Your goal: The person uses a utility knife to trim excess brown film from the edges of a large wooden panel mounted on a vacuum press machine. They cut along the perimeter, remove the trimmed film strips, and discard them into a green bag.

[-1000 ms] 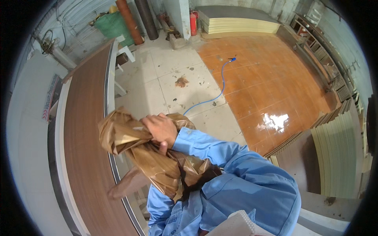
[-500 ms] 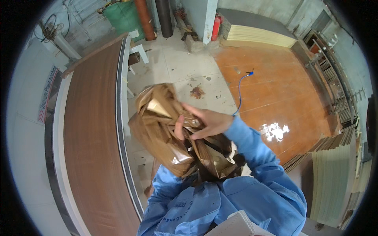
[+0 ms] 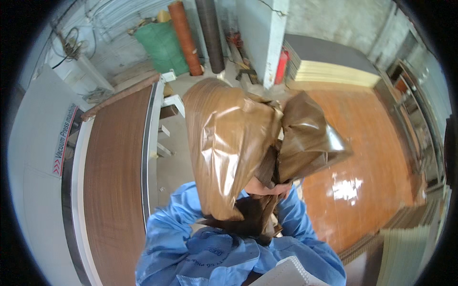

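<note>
A large, crumpled bundle of glossy brown wood-grain plastic film [image 3: 229, 138] fills the space before my chest. One lobe bulges to the left, and another spreads right over the orange floor. My left hand [image 3: 260, 187] is closed round the gathered neck between them, its wrist covered by film. Close to my right cuff, my right hand [image 3: 285, 190] shows only a little, pressed against the same gathered film; most of its fingers are hidden. Darker folds of film hang below the hands against my blue jacket.
A long press table [image 3: 117, 162] with a brown wood-grain surface runs along the left. Film rolls [image 3: 183, 38] and a green sack [image 3: 162, 50] stand at the back. Beyond are a red fire extinguisher [image 3: 282, 66] and stacked panels [image 3: 334, 71]; more panels [image 3: 405, 252] are at lower right.
The film bundle has been raised and spread into two big lobes, left and right. My right hand has come down from the bundle's top toward its neck. The view has tilted up slightly.
</note>
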`<state>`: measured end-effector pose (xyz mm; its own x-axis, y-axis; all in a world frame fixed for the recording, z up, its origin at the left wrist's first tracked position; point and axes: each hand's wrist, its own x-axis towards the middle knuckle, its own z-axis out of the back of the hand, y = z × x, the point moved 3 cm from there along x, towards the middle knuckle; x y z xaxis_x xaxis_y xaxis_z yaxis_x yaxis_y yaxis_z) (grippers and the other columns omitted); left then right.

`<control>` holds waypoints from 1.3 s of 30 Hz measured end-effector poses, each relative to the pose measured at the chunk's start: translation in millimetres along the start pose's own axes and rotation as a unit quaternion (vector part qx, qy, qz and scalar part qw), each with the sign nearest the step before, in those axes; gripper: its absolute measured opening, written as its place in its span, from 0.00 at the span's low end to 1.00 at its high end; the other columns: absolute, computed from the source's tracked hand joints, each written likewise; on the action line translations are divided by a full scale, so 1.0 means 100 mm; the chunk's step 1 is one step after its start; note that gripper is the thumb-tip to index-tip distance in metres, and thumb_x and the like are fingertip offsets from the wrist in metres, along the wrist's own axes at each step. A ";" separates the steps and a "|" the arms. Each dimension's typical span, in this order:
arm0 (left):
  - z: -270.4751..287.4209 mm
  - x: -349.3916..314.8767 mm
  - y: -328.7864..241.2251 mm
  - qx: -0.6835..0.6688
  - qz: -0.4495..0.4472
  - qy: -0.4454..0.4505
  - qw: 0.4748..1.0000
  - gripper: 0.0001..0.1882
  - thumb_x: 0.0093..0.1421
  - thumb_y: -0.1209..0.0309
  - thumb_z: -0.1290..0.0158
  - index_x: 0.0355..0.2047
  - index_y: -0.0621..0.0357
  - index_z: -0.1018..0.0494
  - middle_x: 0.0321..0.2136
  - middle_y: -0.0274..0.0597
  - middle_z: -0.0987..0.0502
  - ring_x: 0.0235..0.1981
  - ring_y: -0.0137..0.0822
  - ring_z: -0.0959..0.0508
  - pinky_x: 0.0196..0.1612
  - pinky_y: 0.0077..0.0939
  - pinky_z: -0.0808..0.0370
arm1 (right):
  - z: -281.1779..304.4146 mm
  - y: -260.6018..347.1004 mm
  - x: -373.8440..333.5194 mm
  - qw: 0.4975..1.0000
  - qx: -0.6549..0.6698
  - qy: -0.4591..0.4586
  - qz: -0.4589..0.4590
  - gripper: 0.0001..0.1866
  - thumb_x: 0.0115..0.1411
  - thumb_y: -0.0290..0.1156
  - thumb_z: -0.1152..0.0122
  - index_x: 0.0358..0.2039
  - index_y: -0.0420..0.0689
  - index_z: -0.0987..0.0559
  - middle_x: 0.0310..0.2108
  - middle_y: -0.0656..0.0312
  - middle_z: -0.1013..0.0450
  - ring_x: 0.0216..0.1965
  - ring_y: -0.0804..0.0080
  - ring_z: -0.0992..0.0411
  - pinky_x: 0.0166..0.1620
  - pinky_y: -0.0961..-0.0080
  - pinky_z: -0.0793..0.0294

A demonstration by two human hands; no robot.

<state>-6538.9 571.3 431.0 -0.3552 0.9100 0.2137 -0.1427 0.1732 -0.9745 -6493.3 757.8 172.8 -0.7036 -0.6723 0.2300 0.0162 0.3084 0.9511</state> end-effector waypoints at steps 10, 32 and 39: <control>2.05 0.27 1.40 -0.178 0.121 -0.320 0.923 0.31 0.51 0.67 0.37 0.55 0.60 0.32 0.48 0.43 0.25 0.52 0.35 0.29 0.58 0.34 0.33 | 1.17 1.26 1.44 0.959 0.071 -0.273 0.021 0.30 0.52 0.38 0.35 0.53 0.40 0.32 0.46 0.59 0.29 0.43 0.70 0.29 0.46 0.74 0.27; 5.77 2.19 2.73 -0.198 0.224 -0.362 0.883 0.14 0.64 0.66 0.52 0.48 0.53 0.26 0.36 0.48 0.20 0.37 0.48 0.21 0.44 0.36 0.24 | 6.78 0.60 3.83 0.679 -0.625 -0.281 -0.264 0.29 0.51 0.37 0.30 0.51 0.35 0.26 0.48 0.42 0.26 0.47 0.46 0.27 0.51 0.58 0.28; 7.07 2.77 3.48 -0.159 0.146 -0.528 0.821 0.19 0.62 0.66 0.48 0.51 0.59 0.29 0.45 0.46 0.24 0.47 0.44 0.25 0.52 0.35 0.27 | 7.13 -0.35 4.75 0.805 -0.458 -0.090 -0.367 0.31 0.52 0.38 0.31 0.53 0.35 0.28 0.50 0.43 0.28 0.50 0.47 0.29 0.54 0.59 0.30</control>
<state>-7340.5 617.5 199.4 -0.9586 0.1256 -0.2556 0.2798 0.2475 -0.9276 -7334.8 907.5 102.0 -0.8527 -0.3138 -0.4177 0.0089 -0.8081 0.5890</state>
